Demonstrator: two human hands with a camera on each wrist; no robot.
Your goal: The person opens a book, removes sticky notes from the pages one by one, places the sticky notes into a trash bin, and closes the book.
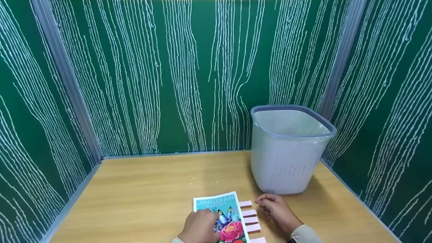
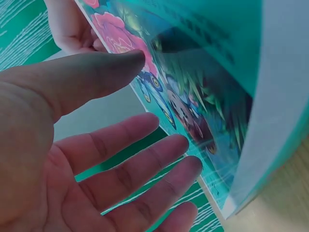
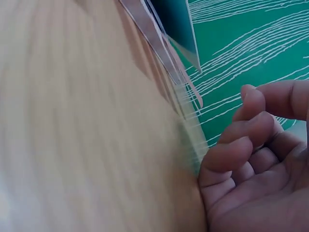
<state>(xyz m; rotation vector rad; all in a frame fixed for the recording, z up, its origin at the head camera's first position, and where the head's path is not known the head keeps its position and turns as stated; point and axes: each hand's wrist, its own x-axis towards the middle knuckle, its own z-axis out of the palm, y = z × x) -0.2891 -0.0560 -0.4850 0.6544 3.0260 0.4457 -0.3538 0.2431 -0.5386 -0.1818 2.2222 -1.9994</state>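
A booklet [image 1: 227, 216] with a teal cover lies near the front of the table, printed with butterflies and a pink flower. Several pale pink paper strips [image 1: 250, 220] stick out past its right edge. My left hand [image 1: 201, 224] rests on the cover's left side. In the left wrist view that hand's fingers [image 2: 140, 166] are spread, and its thumb lies over the cover. Just right of the topmost strip is my right hand [image 1: 277, 212], apart from the booklet. The right wrist view shows its fingers [image 3: 231, 145] loosely curled, with nothing visible between them.
A pale waste bin [image 1: 287, 162] with a grey rim and a plastic liner stands at the right, just beyond my right hand. Small light specks [image 1: 217, 182] dot the wooden table [image 1: 145, 195]. Green panels [image 1: 179, 84] with white lines enclose the back and sides.
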